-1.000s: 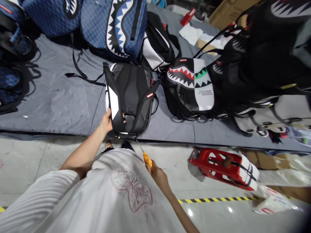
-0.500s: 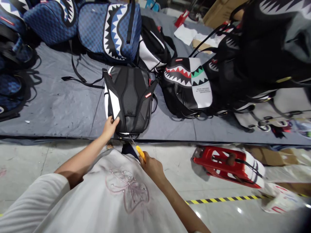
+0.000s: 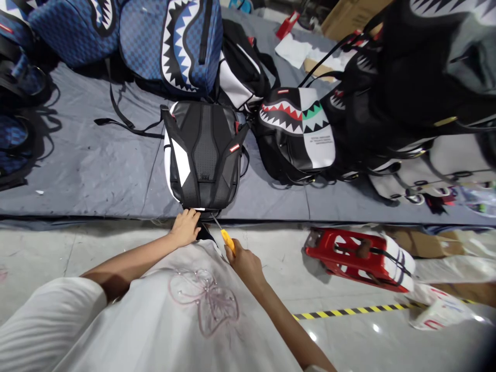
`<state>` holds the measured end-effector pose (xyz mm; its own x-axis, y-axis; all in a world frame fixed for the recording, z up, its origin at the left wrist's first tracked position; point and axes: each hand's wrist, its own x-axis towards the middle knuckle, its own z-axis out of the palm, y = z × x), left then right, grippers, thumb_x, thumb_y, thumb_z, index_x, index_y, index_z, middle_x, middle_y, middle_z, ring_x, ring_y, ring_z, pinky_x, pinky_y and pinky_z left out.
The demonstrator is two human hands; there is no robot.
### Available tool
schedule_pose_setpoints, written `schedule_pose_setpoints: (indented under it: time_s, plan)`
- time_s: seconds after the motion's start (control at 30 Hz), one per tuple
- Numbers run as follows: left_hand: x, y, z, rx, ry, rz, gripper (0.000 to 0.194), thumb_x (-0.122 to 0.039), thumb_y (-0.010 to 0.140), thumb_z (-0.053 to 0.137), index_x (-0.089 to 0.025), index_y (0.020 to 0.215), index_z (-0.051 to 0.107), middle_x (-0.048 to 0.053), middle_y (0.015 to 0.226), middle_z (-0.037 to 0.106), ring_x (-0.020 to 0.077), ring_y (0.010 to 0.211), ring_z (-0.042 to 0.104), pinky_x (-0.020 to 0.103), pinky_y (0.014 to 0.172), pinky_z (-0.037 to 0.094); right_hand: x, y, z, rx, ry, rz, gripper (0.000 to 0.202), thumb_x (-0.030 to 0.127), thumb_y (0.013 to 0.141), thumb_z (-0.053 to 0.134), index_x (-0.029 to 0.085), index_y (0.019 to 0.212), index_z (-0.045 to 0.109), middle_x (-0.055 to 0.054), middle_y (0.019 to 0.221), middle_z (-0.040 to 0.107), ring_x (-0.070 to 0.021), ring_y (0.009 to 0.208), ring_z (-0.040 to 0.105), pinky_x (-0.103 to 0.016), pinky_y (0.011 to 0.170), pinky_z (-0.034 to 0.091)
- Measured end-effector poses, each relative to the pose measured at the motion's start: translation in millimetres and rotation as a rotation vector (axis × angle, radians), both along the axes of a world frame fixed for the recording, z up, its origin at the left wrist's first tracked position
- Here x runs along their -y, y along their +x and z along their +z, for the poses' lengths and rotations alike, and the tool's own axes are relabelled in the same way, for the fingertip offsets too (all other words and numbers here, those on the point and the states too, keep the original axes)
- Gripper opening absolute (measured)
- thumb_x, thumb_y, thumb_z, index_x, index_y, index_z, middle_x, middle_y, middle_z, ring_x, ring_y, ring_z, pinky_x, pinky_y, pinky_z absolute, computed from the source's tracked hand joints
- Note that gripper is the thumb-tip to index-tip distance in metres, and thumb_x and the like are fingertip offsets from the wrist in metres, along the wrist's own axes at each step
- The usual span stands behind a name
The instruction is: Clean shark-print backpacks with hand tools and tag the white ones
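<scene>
Backpack (image 3: 207, 150), black with a white side panel, is laid with its padded back up on the grey cloth (image 3: 116, 191), just beyond the fingers of the left hand (image 3: 186, 227). By those fingers its near edge is touched; whether a fold is pinched there cannot be told, as their undersides are hidden. By the right hand's (image 3: 245, 261) fingers a yellow-handled tool (image 3: 228, 239) is gripped, closed around the handle.

A fairly light load is suggested, soft at the sides and stiffer across the padded panel, with a smooth skin that may slide a little under the fingertips. Hold is best taken at the near edge, beside the left fingers, or by the shoulder straps (image 3: 228, 165) farther beyond them. The tool is judged light and rigid, best held by the handle, clear of the thin shaft (image 3: 217, 222).

The backpack's long axis is directed roughly straight away from the left fingers; the straps are drawn together toward them and spread apart beyond, so the top is probably turned their way. The tool is slanted forward and leftward from the right fingers, its tip aimed at the backpack's near edge; whether contact is made cannot be told.
</scene>
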<state>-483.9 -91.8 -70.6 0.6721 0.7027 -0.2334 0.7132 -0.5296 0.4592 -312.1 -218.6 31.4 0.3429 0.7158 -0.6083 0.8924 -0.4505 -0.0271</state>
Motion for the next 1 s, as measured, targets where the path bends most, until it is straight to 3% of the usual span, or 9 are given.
schedule_pose_setpoints:
  time_s: [0.13, 0.23, 0.33, 0.47, 0.6, 0.7, 0.8, 0.9, 1.0]
  plan:
    - [6, 2, 4.3, -0.008, 0.040, -0.048, 0.042, -0.034, 0.081, 0.066, -0.014, 0.118, 0.065, 0.020, 0.127, 0.053, 0.0371, 0.119, 0.045, 0.050, 0.093, 0.044, -6, -1, -12.5, -0.043, -0.029, -0.017, 0.038, 0.043, 0.102, 0.032, 0.020, 0.119, 0.056, -0.011, 0.091, 0.076, -0.0253, 0.086, 0.072, -0.029, 0.065, 0.039]
    - [8, 2, 16.6, 0.035, 0.047, -0.152, 0.034, -0.033, 0.087, 0.060, -0.019, 0.118, 0.067, 0.015, 0.134, 0.053, 0.0309, 0.123, 0.046, 0.043, 0.096, 0.044, -7, -2, -19.8, -0.086, -0.040, -0.036, 0.039, 0.044, 0.102, 0.032, 0.019, 0.117, 0.058, -0.011, 0.096, 0.075, -0.0262, 0.090, 0.072, -0.030, 0.068, 0.040]
    - [-4, 12, 25.6, 0.079, 0.187, -0.181, 0.051, -0.020, 0.091, 0.049, -0.023, 0.142, 0.049, 0.011, 0.147, 0.046, 0.0262, 0.135, 0.041, 0.041, 0.109, 0.036, -7, -3, -22.4, -0.114, -0.004, -0.084, 0.039, 0.044, 0.102, 0.032, 0.020, 0.118, 0.057, -0.011, 0.096, 0.075, -0.0257, 0.090, 0.071, -0.030, 0.069, 0.041]
    - [-37, 36, 15.8, -0.038, 0.382, -0.142, 0.081, -0.010, 0.080, 0.057, -0.014, 0.155, 0.027, 0.023, 0.156, 0.032, 0.0366, 0.144, 0.031, 0.051, 0.115, 0.023, -5, -4, -26.0, -0.212, 0.031, -0.167, 0.037, 0.042, 0.100, 0.035, 0.020, 0.118, 0.060, -0.011, 0.101, 0.075, -0.0252, 0.094, 0.070, -0.030, 0.072, 0.042]
    - [-59, 57, 8.0, -0.006, 0.338, -0.084, 0.080, -0.008, 0.080, 0.053, -0.015, 0.155, 0.027, 0.024, 0.151, 0.041, 0.0352, 0.133, 0.046, 0.051, 0.108, 0.032, 0, -6, -35.1, -0.271, 0.107, -0.245, 0.037, 0.041, 0.100, 0.037, 0.021, 0.120, 0.061, -0.010, 0.106, 0.075, -0.0244, 0.100, 0.070, -0.029, 0.075, 0.045]
    - [-70, 71, 25.6, 0.063, 0.333, -0.038, 0.075, -0.007, 0.079, 0.052, -0.012, 0.152, 0.034, 0.020, 0.129, 0.063, 0.0297, 0.116, 0.061, 0.047, 0.099, 0.040, 2, -8, -37.4, -0.250, 0.158, -0.287, 0.039, 0.039, 0.100, 0.036, 0.019, 0.123, 0.060, -0.010, 0.105, 0.076, -0.0240, 0.099, 0.071, -0.028, 0.073, 0.046]
    - [-83, 81, 62.5, 0.253, 0.297, 0.119, 0.068, -0.012, 0.082, 0.052, -0.016, 0.149, 0.042, 0.012, 0.106, 0.074, 0.0250, 0.096, 0.068, 0.041, 0.092, 0.047, 1, -11, -26.9, -0.210, 0.272, -0.312, 0.040, 0.038, 0.100, 0.035, 0.016, 0.121, 0.060, -0.011, 0.098, 0.076, -0.0258, 0.091, 0.073, -0.028, 0.066, 0.045]
    - [-96, 83, 94.0, 0.675, 0.160, 0.445, 0.056, -0.023, 0.083, 0.057, -0.020, 0.139, 0.054, 0.008, 0.111, 0.073, 0.0226, 0.094, 0.068, 0.034, 0.087, 0.051, 2, -17, -7.3, -0.155, 0.509, -0.232, 0.043, 0.039, 0.099, 0.034, 0.016, 0.129, 0.055, -0.008, 0.088, 0.077, -0.0250, 0.077, 0.073, -0.028, 0.061, 0.042]
    - [-94, 82, 92.6, 0.975, 0.034, 0.743, 0.045, -0.033, 0.085, 0.055, -0.015, 0.125, 0.061, 0.010, 0.113, 0.071, 0.0225, 0.101, 0.066, 0.033, 0.088, 0.052, 6, -21, 4.2, -0.133, 0.669, -0.100, 0.043, 0.038, 0.097, 0.038, 0.019, 0.131, 0.054, -0.005, 0.081, 0.076, -0.0222, 0.067, 0.071, -0.027, 0.059, 0.040]
